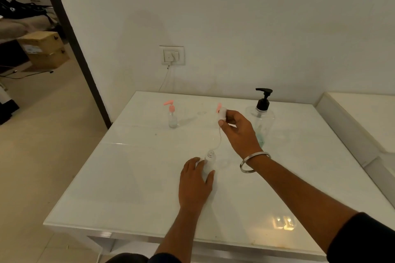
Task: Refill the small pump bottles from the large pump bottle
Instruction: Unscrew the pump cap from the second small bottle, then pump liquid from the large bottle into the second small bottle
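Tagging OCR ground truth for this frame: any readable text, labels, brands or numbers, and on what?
No text can be read anywhere.
Large pump bottle: no label in view.
Small pump bottle at the back: no label in view.
Small bottle in the left hand: embossed ring on its top, too small to read.
Cardboard boxes through the doorway: pale label, too blurred to read.

Dark sleeves (363, 239), silver bangle (254, 161)
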The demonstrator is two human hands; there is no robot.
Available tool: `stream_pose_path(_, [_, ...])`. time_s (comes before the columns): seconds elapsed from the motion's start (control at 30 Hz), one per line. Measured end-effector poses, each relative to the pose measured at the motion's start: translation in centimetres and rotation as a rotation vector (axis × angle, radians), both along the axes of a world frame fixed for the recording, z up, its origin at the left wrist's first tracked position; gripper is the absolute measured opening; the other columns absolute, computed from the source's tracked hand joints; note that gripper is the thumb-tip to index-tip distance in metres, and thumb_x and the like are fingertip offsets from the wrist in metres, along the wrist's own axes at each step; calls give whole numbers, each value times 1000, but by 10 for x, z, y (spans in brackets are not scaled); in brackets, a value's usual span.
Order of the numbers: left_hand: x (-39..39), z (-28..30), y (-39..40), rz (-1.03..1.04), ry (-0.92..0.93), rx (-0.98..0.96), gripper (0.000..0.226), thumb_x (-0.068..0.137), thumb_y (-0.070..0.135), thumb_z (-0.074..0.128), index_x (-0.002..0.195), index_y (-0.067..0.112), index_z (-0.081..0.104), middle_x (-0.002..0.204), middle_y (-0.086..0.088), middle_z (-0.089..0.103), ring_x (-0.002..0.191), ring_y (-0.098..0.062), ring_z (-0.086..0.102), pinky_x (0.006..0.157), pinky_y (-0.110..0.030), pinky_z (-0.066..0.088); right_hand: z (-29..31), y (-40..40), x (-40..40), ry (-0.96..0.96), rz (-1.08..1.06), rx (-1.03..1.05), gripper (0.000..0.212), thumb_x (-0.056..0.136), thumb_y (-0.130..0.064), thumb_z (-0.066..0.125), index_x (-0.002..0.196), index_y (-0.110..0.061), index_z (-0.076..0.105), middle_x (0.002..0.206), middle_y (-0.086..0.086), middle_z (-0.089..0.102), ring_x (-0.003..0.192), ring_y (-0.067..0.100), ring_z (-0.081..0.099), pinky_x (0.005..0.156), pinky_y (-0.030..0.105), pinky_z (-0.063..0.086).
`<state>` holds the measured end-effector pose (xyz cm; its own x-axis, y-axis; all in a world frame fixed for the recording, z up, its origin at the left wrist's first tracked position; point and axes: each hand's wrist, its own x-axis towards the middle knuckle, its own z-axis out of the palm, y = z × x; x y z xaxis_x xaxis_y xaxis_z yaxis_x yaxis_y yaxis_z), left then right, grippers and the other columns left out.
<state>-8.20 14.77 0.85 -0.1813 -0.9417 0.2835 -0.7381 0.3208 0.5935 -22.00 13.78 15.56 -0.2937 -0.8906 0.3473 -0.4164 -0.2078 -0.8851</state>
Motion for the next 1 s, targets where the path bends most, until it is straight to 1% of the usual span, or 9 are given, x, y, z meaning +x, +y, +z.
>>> stream_pose_path(0.1, [0, 1, 1, -3, 2, -8, 47, 87, 48, 53, 125, 20, 54, 132, 2, 52, 125, -15, 44, 106, -28, 35, 2, 2, -5, -9, -39, 15, 31, 90, -24, 56, 118, -10, 57, 106, 2, 64, 95, 10, 60, 78, 7, 50])
stream_pose_path(0.17, [0, 1, 1, -1, -2, 2, 48, 87, 49, 53, 125, 21, 54, 133, 3, 51, 126, -15, 43, 106, -28, 34, -2, 5, -6, 6, -70, 36, 29, 89, -23, 57, 115, -10, 58, 104, 3, 63, 92, 11, 59, 74, 4, 48])
stream_pose_path(0.27, [0, 2, 1, -7, 0, 3, 49, 87, 49, 52, 126, 20, 54, 134, 2, 51, 126, -16, 43, 106, -28, 33, -17, 11, -9, 95, -114, 113, 28, 89, -23, 58, 113, -10, 58, 98, 0, 60, 85, 9, 55, 67, 0, 43])
stream_pose_path(0.43, [-1, 2, 0, -10, 18, 2, 53, 86, 51, 53, 127, 18, 52, 133, 1, 52, 125, -17, 45, 106, -30, 34, -54, 17, -16, 223, -128, 373, 27, 87, -23, 60, 109, -7, 61, 88, 3, 62, 76, 12, 56, 66, 12, 40])
stream_pose_path(0.6, [0, -1, -3, -33, 52, -33, 62, 79, 60, 48, 124, 17, 51, 124, 1, 57, 116, -17, 50, 100, -28, 38, -90, 18, -17, 322, -157, 562, 31, 84, -24, 62, 108, -6, 60, 105, 12, 64, 93, 23, 62, 78, 24, 45])
stream_pose_path(0.7, [0, 3, -4, -38, 101, 5, 63, 78, 64, 49, 123, 20, 52, 121, 4, 58, 115, -15, 50, 97, -24, 35, -103, 17, -16, 354, -185, 620, 31, 82, -27, 64, 107, -8, 59, 107, 12, 62, 96, 25, 61, 84, 30, 48])
stream_pose_path(0.8, [1, 8, -2, -24, 200, 49, 58, 77, 58, 55, 122, 21, 54, 121, 5, 59, 114, -13, 51, 96, -21, 31, -108, 16, -13, 407, -205, 629, 34, 82, -31, 64, 109, -12, 57, 108, 10, 59, 98, 25, 59, 89, 36, 49])
stream_pose_path(0.9, [-1, 11, -3, -20, 260, 89, 55, 77, 58, 55, 122, 26, 53, 121, 9, 59, 112, -11, 53, 101, -25, 33, -108, 16, -12, 451, -201, 634, 38, 81, -34, 65, 111, -13, 54, 110, 8, 57, 101, 25, 57, 91, 36, 47])
stream_pose_path(1.0, [-6, 10, -8, -47, 304, 108, 50, 79, 53, 60, 121, 26, 54, 118, 11, 61, 108, -8, 56, 101, -37, 42, -107, 17, -13, 454, -195, 647, 43, 80, -36, 66, 113, -12, 53, 112, 9, 56, 103, 25, 56, 92, 36, 47])
